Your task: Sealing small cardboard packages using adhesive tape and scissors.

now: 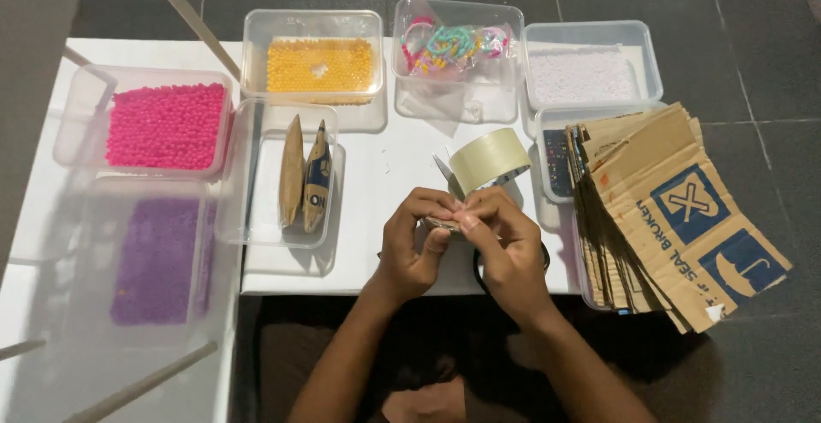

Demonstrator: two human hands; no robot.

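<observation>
Both hands met at lower centre of the frame, left hand (410, 248) and right hand (505, 252) pinching a small card piece (445, 223) between fingertips. The tape roll (489, 159) stood just above them on the counter (385, 175), nearer the right.

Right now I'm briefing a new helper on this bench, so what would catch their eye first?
The tub of hot-pink beads at the table's left and the tub of yellow beads behind it stand out most. At the right, a thick stack of cut cardboard pieces fans over a tub. In the middle, the left hand and right hand pinch a small flat piece beside a roll of tape.
</observation>
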